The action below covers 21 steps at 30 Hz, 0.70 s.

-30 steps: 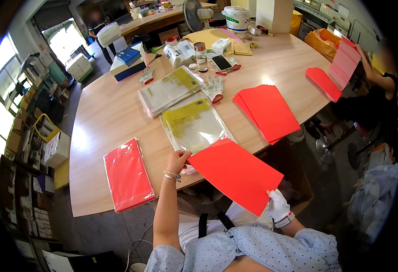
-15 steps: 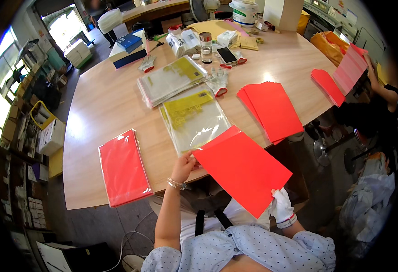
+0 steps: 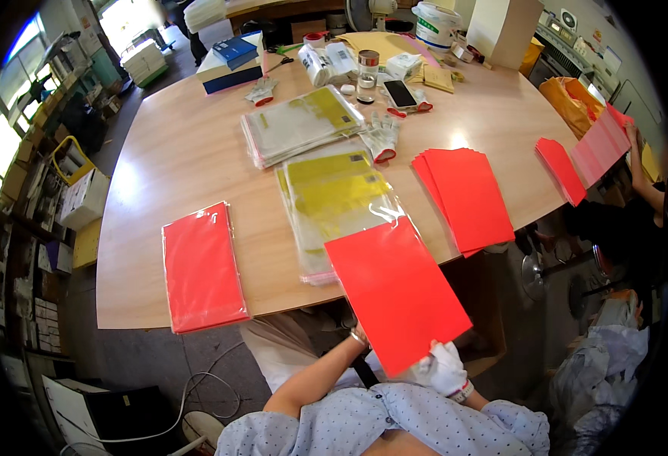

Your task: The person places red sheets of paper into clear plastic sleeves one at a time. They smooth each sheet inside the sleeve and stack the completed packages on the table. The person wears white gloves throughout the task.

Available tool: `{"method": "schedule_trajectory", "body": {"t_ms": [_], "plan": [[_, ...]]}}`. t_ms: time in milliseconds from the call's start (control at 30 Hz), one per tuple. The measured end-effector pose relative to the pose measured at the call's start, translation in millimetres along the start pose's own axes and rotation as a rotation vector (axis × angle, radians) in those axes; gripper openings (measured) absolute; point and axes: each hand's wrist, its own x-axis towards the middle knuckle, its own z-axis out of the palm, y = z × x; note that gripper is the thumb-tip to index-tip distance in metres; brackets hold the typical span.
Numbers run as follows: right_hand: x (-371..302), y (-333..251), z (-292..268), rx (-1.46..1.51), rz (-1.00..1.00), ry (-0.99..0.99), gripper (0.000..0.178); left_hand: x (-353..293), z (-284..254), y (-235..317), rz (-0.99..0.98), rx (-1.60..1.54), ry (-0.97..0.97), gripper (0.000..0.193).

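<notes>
Smooth red sheet [image 3: 398, 296], lower centre, juts past the tabletop's [image 3: 261, 243] near edge; right grip [image 3: 443, 369] pinches its bottom; left grip [image 3: 360, 333] mostly hidden, can't tell; room shows between packet [image 3: 203, 270] and bags [image 3: 315, 235].

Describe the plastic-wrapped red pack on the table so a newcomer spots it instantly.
Start with the big pale wooden table and go to its near left edge. The red pack lies there alone, left of the clear-and-yellow bags. Unlike the bare, fanned red sheets right of those bags, it has a shiny clear wrapper.
</notes>
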Motion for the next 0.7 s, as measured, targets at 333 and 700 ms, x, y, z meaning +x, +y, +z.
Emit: {"method": "schedule_trajectory", "body": {"t_ms": [333, 700], "plan": [[125, 7, -3, 0.121, 0.123, -0.135, 0.023, -8, -10, 74, -0.353, -0.471, 0.196, 0.034], [113, 37, 56, -1.701, -0.988, -0.236, 0.013, -38, -74, 108, -0.52, -0.585, 0.243, 0.042]]}}
